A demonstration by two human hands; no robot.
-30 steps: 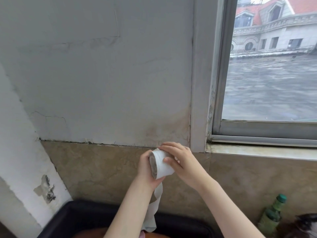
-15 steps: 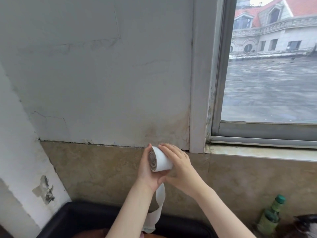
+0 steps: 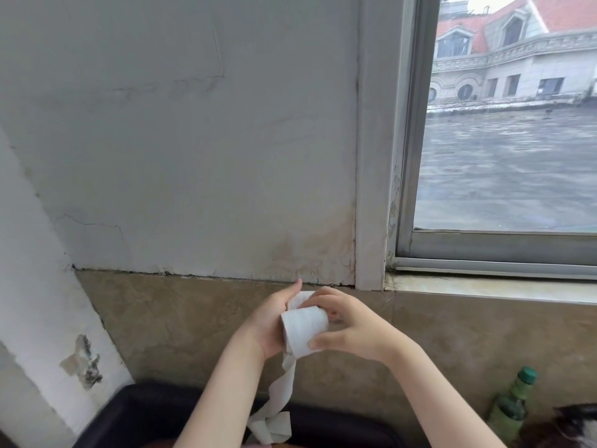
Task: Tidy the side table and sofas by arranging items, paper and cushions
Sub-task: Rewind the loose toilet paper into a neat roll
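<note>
Ahead of us stands a cracked grey wall (image 3: 193, 140) over a band of brown stone tiles (image 3: 181, 321). To the right we see a metal-framed window (image 3: 504, 250) with a pale sill (image 3: 484, 286), looking onto a red-roofed building (image 3: 517, 63). A green bottle (image 3: 510, 405) stands upright at lower right, beside something dark and furry that we cannot identify. A patch of peeled paint (image 3: 82, 362) marks the white pillar at left.
</note>
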